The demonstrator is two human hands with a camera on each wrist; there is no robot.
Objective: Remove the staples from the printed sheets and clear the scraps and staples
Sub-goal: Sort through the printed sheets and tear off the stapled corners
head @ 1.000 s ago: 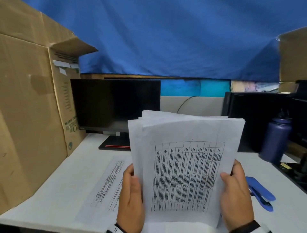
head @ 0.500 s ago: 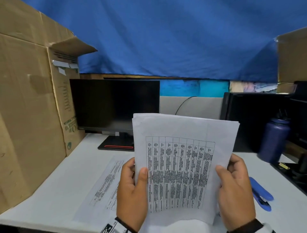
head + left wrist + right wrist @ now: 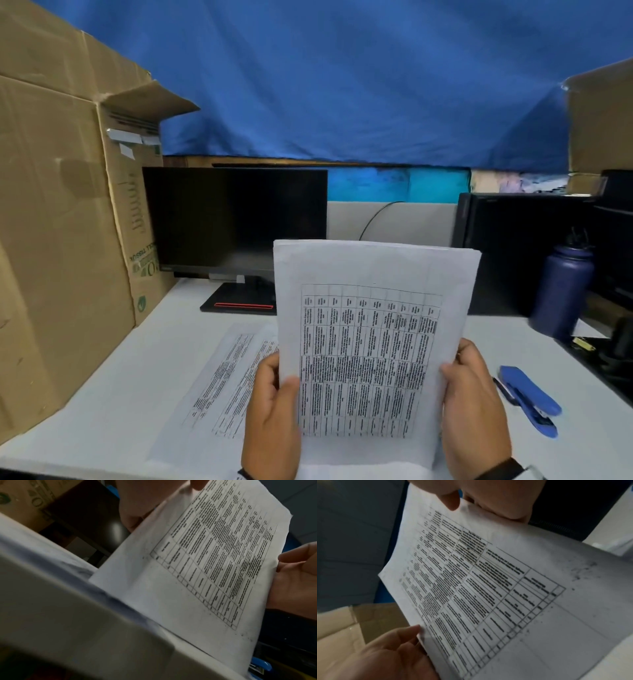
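Both hands hold a stack of printed sheets [image 3: 373,308] upright above the white table [image 3: 102,394], the table of text facing me. My left hand [image 3: 274,404] grips the stack's lower left edge, thumb on the front. On the lower right edge my right hand [image 3: 469,394] grips it the same way. The left wrist view shows the stack [image 3: 197,574] with the left hand [image 3: 135,503] at its top. The right wrist view shows the stack [image 3: 488,588] under the right hand [image 3: 488,496]. Another printed sheet [image 3: 222,383] lies flat on the table. I see no staple.
A blue stapler [image 3: 527,401] and a dark pen [image 3: 501,387] lie to the right of the hands. A dark blue bottle [image 3: 561,291] and a black computer case [image 3: 513,246] stand at the right. A black monitor [image 3: 236,219] is behind, a large cardboard box [image 3: 68,222] at the left.
The sheets were fanned apart at the top a second ago; now their edges line up in one stack. The stack has come down slightly between both hands.
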